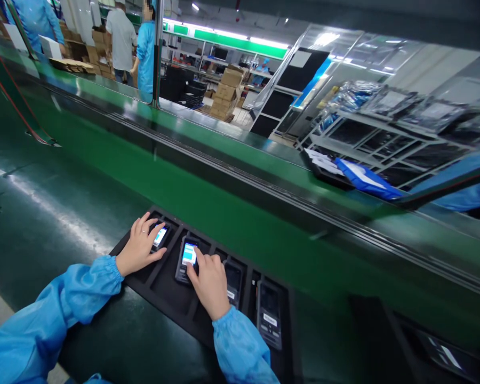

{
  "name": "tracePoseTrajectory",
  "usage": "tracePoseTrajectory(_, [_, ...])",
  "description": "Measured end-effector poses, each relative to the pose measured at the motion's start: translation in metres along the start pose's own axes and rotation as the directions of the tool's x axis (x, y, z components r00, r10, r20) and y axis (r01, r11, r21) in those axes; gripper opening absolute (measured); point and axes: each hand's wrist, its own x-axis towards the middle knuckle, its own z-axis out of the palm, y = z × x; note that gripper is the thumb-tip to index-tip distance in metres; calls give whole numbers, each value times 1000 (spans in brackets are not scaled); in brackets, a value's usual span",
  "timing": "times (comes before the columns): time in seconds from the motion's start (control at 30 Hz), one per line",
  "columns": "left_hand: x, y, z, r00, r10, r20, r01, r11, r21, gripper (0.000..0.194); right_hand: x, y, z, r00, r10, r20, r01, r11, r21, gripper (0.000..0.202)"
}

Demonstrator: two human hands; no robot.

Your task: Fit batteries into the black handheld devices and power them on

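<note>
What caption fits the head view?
Bare left hand and right hand at black rectangular handheld devices with lit screens in a black compartmented tray.

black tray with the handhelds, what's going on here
A person has both hands over a black tray of handheld devices. The left hand spreads over the leftmost device, whose screen is lit. The right hand has its thumb and a finger at the lit screen of the second device. The third device, partly hidden by that hand, and the fourth device lie in the tray with dark screens.
</note>
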Motion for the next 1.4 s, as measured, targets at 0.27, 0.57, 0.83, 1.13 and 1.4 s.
tracePoseTrajectory(0.27, [2,1,1,999,4,43,-5,1000,31,49,-6,1,-2,998,69,6,-69,989,134,46])
tracePoseTrajectory(0.57, [2,3,-1,1000,13,20,-14,998,61,44,-9,0,-2,999,54,-8,-52,989,140,46])
tracePoseTrajectory(0.83, [-1,1,-5,997,16,-79,-11,998,58,45,-11,0,-5,1000,-9,-11,10,991,135,29])
tracePoseTrajectory(1.13, [-1,4,-8,996,28,-83,-23,998,62,32,-12,0,-4,999,-21,-31,25,991,135,29])
tracePoseTrajectory(1.4, [-4,4,-13,991,61,-122,-58,998,29,21,-12,0,-3,999,-41,-22,43,991,127,27])
